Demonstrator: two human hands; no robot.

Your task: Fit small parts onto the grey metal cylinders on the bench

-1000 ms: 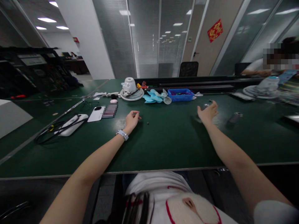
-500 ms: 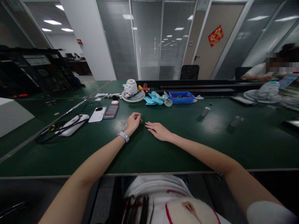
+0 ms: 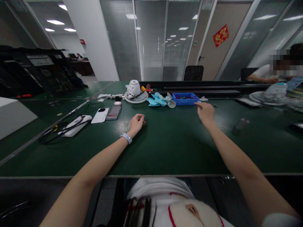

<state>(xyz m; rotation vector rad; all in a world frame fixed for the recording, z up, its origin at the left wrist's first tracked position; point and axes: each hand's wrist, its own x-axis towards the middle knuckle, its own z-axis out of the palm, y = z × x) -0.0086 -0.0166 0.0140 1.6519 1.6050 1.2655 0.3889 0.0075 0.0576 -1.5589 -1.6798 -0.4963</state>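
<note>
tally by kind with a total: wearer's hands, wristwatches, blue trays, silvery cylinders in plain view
Left hand and right hand: 2
Wristwatch: 1
Blue tray: 1
Silvery cylinder in plain view: 1
Total: 5

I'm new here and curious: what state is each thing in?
Left hand: fingers curled, grip unclear
Right hand: fingers bent, grip unclear
Grey metal cylinder: resting, unheld
Blue plastic box: open, holding items
White smartphone: camera side up
Leftmost white plastic fan: housing upward
Blue plastic blades: unmounted
Beige wooden door: closed
</note>
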